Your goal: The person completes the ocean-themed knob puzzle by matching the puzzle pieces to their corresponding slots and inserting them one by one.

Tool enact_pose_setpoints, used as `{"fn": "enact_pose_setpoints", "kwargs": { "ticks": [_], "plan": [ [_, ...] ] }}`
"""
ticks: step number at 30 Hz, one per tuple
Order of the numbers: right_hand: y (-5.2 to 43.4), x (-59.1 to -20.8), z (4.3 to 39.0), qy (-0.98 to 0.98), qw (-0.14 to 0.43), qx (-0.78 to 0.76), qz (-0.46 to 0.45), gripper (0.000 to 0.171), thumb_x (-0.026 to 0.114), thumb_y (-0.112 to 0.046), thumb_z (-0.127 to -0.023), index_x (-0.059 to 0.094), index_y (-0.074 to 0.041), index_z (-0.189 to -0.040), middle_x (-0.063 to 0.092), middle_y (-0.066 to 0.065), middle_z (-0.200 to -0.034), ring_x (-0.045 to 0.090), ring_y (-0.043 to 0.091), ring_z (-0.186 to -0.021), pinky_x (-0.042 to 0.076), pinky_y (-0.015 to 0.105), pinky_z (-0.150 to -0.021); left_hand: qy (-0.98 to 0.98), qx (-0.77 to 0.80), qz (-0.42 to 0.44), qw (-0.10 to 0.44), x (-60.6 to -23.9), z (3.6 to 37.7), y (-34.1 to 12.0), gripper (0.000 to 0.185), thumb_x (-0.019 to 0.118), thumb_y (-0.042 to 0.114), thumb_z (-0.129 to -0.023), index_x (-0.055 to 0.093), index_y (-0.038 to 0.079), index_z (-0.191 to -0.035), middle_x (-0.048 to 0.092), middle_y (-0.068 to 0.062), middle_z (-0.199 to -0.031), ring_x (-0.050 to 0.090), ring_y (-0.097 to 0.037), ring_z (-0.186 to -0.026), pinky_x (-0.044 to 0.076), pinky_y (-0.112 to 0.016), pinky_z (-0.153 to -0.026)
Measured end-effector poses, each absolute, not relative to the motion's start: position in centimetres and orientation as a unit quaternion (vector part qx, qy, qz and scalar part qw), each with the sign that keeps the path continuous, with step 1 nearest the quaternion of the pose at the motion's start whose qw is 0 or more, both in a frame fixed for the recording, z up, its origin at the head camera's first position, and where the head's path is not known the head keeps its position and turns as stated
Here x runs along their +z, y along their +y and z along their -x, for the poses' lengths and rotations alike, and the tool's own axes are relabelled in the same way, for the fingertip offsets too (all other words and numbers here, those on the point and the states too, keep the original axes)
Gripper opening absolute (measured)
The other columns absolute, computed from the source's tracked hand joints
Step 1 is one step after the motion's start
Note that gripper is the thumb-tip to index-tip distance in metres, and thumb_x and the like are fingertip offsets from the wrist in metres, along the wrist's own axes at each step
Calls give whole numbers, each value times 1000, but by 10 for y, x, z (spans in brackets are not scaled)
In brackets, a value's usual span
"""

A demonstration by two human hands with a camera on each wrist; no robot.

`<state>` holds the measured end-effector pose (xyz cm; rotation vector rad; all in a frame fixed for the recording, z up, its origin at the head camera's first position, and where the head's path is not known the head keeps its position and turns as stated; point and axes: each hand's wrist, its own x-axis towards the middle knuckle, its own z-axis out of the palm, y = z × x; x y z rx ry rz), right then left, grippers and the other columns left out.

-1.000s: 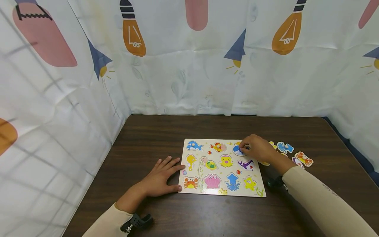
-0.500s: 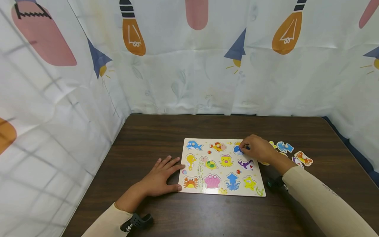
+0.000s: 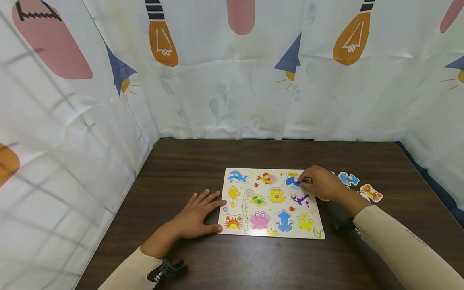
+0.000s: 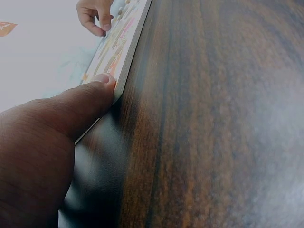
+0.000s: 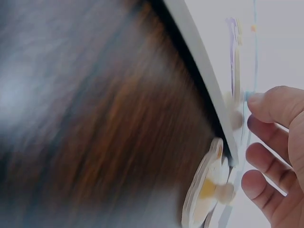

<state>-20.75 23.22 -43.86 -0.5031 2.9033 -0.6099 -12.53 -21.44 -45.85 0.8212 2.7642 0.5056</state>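
Board (image 3: 273,212), hands (image 3: 197,216) (image 3: 322,183) at left edge, upper-right corner, roomy table (image 3: 261,262) in front

From my screen I can read no word or number; the small dark marks (image 3: 416,237) on the beige cloth right sleeve (image 3: 395,245) are perhaps letters.

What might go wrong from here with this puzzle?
The right hand is very close to the blue-and-yellow piece, so it might bump that loose. It is also beside the loose pieces and could scatter them. The left hand touches the board at one corner; pressing sideways might make the board slide.
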Motion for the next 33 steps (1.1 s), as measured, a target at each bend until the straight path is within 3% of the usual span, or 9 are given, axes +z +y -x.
{"fn": "enact_pose_setpoints", "kwargs": {
  "ticks": [7,17,22,29,33],
  "plan": [
    [246,-436,201,962,64,-189,185,11,76,-19,-94,80,-15,-103,69,2,-105,59,24,-97,54,50,-83,939,169,-280,104,-459,126,-214,78,65,67,-89,44,34,-156,27,1,-168,13,-34,-155,5,-62,-121],
    [270,-434,188,963,52,-180,193,10,77,-20,-92,79,-16,-101,67,3,-103,57,21,-89,54,42,-73,940,166,-279,106,-461,126,-215,79,62,72,-88,42,36,-156,25,2,-168,12,-32,-156,4,-62,-121],
    [278,-436,185,964,46,-173,198,9,78,-18,-91,79,-16,-100,70,-1,-101,58,19,-88,54,43,-76,940,168,-278,108,-462,127,-216,80,62,72,-88,42,36,-156,25,3,-168,12,-33,-156,4,-62,-121],
    [285,-437,181,961,41,-165,218,9,78,-13,-90,80,-16,-98,73,1,-104,65,24,-96,55,53,-86,939,170,-278,109,-461,127,-216,79,64,70,-89,43,35,-156,25,2,-168,12,-33,-156,4,-62,-121],
    [288,-437,178,961,41,-158,225,10,78,-10,-88,80,-14,-98,74,0,-101,65,21,-91,57,48,-82,939,170,-277,112,-460,126,-215,79,64,70,-89,43,35,-156,25,2,-168,12,-33,-156,3,-62,-121]
  ]
}}
